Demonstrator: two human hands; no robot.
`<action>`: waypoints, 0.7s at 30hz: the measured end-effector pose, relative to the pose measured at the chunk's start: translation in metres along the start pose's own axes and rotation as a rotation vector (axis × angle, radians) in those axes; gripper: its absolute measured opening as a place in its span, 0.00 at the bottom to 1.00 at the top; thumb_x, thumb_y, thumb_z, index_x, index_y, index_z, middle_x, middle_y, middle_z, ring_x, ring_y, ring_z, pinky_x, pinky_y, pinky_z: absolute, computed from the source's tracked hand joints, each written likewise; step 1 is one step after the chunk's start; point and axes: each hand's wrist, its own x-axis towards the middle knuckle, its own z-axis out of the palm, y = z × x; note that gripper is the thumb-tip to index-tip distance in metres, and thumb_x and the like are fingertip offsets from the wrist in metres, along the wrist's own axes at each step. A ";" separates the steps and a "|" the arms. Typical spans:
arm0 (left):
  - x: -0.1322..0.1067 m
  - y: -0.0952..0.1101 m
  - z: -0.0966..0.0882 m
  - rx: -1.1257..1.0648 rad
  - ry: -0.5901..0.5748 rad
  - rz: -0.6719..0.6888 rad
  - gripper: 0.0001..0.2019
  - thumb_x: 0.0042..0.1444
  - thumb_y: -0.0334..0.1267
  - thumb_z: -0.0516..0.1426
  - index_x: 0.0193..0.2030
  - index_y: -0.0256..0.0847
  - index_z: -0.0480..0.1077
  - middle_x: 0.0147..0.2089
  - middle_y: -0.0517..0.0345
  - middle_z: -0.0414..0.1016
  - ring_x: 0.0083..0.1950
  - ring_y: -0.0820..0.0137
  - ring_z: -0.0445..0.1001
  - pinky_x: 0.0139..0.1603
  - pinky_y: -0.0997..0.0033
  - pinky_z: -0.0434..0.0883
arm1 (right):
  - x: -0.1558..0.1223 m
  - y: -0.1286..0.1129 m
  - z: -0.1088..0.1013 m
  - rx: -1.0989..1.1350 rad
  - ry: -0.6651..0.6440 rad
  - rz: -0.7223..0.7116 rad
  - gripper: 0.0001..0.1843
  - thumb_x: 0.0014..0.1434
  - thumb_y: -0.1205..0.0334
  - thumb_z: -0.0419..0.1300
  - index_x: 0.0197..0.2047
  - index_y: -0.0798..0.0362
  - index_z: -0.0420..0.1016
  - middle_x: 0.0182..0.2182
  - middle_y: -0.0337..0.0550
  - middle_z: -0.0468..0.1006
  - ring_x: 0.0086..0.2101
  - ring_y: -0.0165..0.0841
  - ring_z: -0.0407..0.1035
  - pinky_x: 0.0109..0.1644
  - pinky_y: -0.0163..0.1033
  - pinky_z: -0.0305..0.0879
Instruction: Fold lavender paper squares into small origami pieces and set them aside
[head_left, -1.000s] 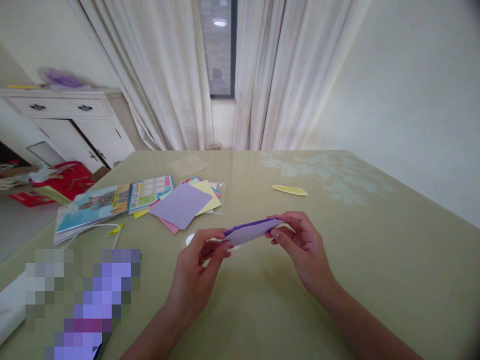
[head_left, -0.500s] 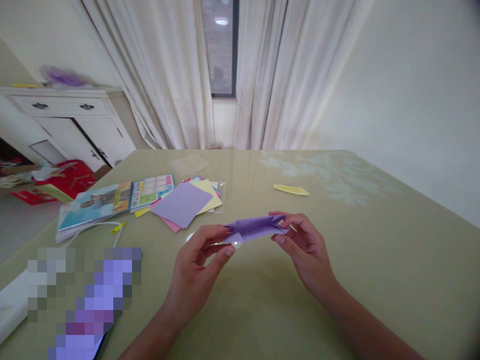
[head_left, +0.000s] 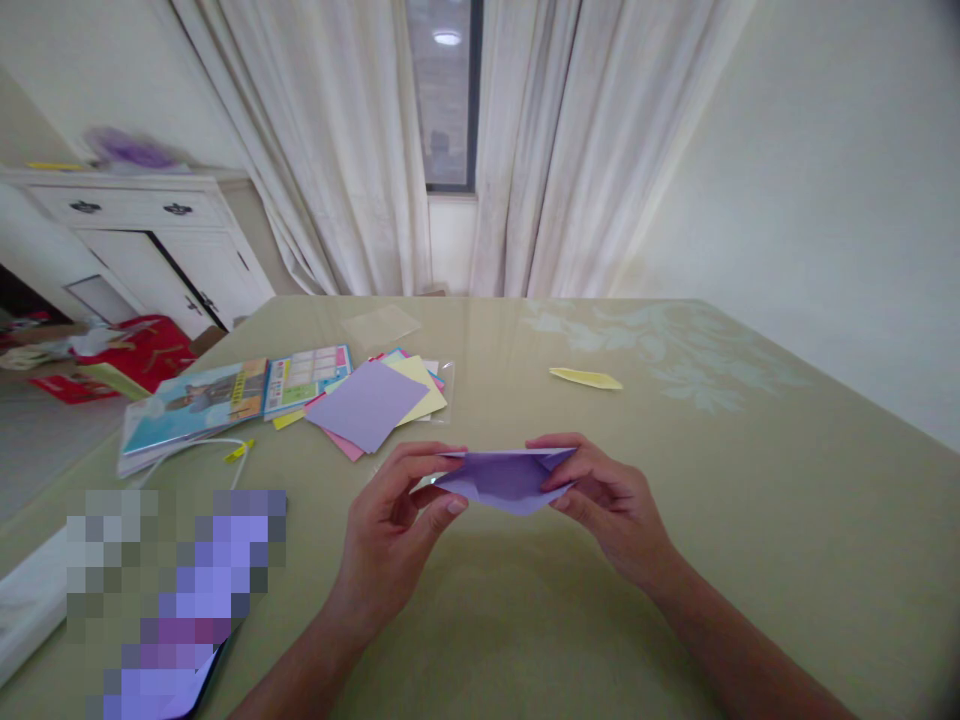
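A folded purple origami paper (head_left: 506, 478) is held up over the table between my two hands, its hollow side opened toward me. My left hand (head_left: 401, 520) pinches its left end, thumb below and fingers above. On the other end, my right hand (head_left: 611, 500) grips with the thumb under the lower edge and fingers at the upper edge, one finger reaching inside the fold. Beyond my hands lies a narrow folded yellow paper (head_left: 586, 379). To the left, a pile of coloured paper sheets (head_left: 367, 405) has a purple one on top.
Books (head_left: 199, 400) and a printed card (head_left: 307, 378) lie at the left, beside a white cable (head_left: 202, 442). A pixelated purple-screened object (head_left: 206, 590) is at the front left. A clear plastic sleeve (head_left: 382, 324) lies toward the far edge of the green table (head_left: 787, 520).
The purple paper has been tilted and spread wider, so more of its hollow inside shows. Both hands have shifted slightly lower with it.
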 end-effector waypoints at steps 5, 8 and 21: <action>-0.001 0.005 -0.001 0.096 -0.017 0.014 0.04 0.68 0.36 0.65 0.40 0.43 0.81 0.53 0.48 0.81 0.56 0.59 0.82 0.50 0.66 0.83 | -0.001 -0.003 -0.003 -0.049 -0.033 -0.001 0.12 0.69 0.50 0.68 0.39 0.47 0.88 0.54 0.53 0.82 0.55 0.46 0.77 0.54 0.47 0.77; -0.004 0.005 0.001 0.062 0.002 -0.012 0.05 0.70 0.35 0.63 0.40 0.44 0.79 0.51 0.52 0.80 0.57 0.61 0.83 0.53 0.67 0.82 | -0.003 -0.001 -0.004 -0.054 -0.047 0.019 0.13 0.72 0.51 0.65 0.40 0.47 0.88 0.55 0.51 0.81 0.54 0.44 0.77 0.54 0.48 0.78; -0.011 -0.006 0.014 0.005 0.128 -0.038 0.09 0.68 0.32 0.64 0.52 0.48 0.78 0.49 0.58 0.78 0.52 0.71 0.81 0.53 0.75 0.81 | -0.007 0.001 0.015 0.165 0.115 0.198 0.10 0.66 0.53 0.72 0.35 0.49 0.85 0.43 0.42 0.82 0.42 0.35 0.79 0.49 0.43 0.85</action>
